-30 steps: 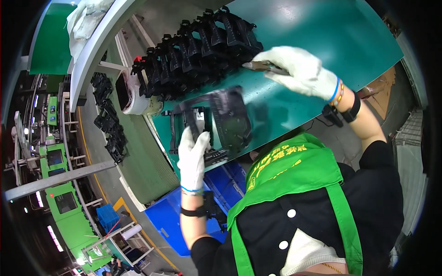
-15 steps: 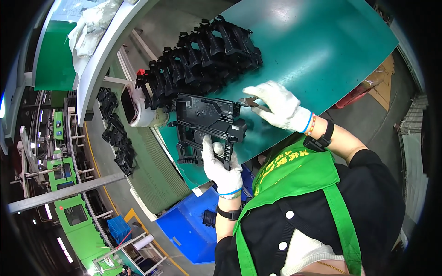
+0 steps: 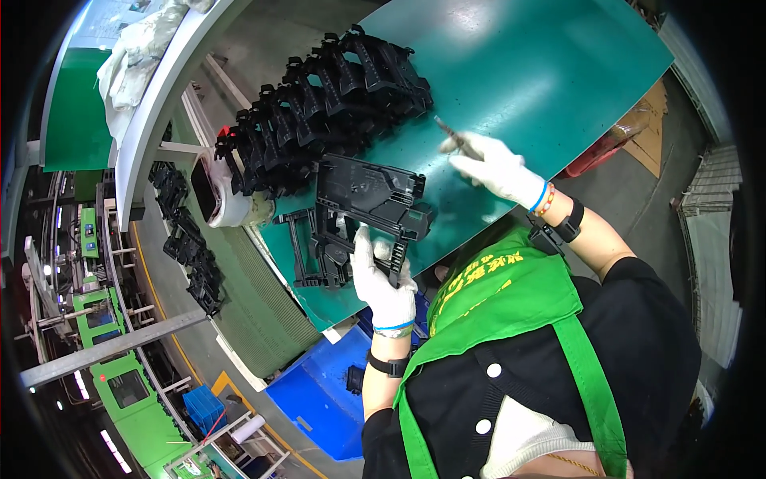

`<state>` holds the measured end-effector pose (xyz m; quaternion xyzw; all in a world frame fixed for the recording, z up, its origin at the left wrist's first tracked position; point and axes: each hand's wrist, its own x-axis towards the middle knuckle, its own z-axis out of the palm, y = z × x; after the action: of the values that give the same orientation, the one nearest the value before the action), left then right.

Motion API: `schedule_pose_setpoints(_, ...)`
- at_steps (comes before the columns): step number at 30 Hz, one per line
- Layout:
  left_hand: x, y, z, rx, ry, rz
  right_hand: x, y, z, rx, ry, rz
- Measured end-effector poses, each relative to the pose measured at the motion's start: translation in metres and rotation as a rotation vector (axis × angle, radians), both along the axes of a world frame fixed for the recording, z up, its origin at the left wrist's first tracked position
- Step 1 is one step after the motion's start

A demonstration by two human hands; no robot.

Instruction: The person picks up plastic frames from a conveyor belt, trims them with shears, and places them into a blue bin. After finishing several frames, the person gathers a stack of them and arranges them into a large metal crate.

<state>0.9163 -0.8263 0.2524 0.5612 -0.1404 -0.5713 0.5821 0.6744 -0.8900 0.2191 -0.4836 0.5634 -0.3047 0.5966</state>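
Note:
My left hand, in a white glove, is closed on the lower edge of a black moulded plastic housing over the green table. The housing has a flat tray-like face and open ribbed frames. Another black frame part shows beside and partly behind it. To the right, apart from the housing, my gloved right hand is closed around what looks like a small pair of nippers, the tip aimed up and left. Its handles are mostly hidden in the palm.
Several black housings stand in a packed row along the table's far left side. Left of it runs a green conveyor belt, and a blue bin sits below. More black parts lie farther left. A red container is beyond the right edge.
My right hand has drawn back from the housing with the nippers, which now tip upward. The housing has tilted slightly in my left hand, and the frame part beside it shows more.

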Motion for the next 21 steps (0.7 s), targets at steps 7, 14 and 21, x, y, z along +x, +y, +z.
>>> schedule_pose_setpoints(7, -0.001, -0.015, -0.06, 0.113, -0.17, -0.399, -0.008, 0.031, 0.018, -0.831, 0.367, 0.221)
schedule_pose_setpoints(14, -0.023, -0.028, -0.08, 0.141, 0.228, -0.613, 0.008, 0.045, 0.008, -0.623, 0.738, 0.629)
schedule_pose_setpoints(21, 0.112, -0.065, -0.015, -0.224, -1.402, -0.513, -0.041, 0.05, 0.016, -0.66, 0.613, 0.254)
